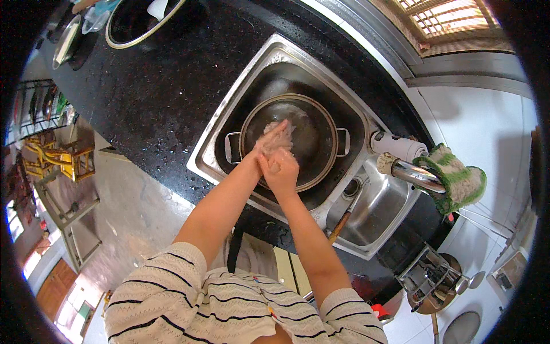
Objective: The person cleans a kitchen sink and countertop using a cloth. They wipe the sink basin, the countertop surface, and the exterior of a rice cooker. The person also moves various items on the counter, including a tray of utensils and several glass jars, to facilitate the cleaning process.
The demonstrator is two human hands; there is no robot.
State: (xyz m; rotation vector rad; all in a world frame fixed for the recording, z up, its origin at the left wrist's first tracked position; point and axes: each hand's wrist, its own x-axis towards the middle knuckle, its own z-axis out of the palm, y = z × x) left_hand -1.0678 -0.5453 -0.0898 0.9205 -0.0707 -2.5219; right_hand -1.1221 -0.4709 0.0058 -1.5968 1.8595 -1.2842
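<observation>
Both hands are together above a wide, dark round pan [312,135] with two loop handles, which lies in the large basin of a steel sink [229,109]. Crumpled, see-through whitish film, apparently a thin plastic glove [287,139], surrounds my left hand [271,137], whose fingers stretch forward over the pan. Just below, my right hand [280,166] is closed at the base of my left hand, against the film's lower edge. Its fingertips are partly hidden.
A wooden-handled tool [340,227] leans in the small basin [375,200]. Beside it are the metal faucet [418,175], a green-and-white cloth [458,180] and a white cylinder [398,146]. A utensil rack [428,278] stands at right; a large pot [134,28] sits far left on the wet black counter [149,97].
</observation>
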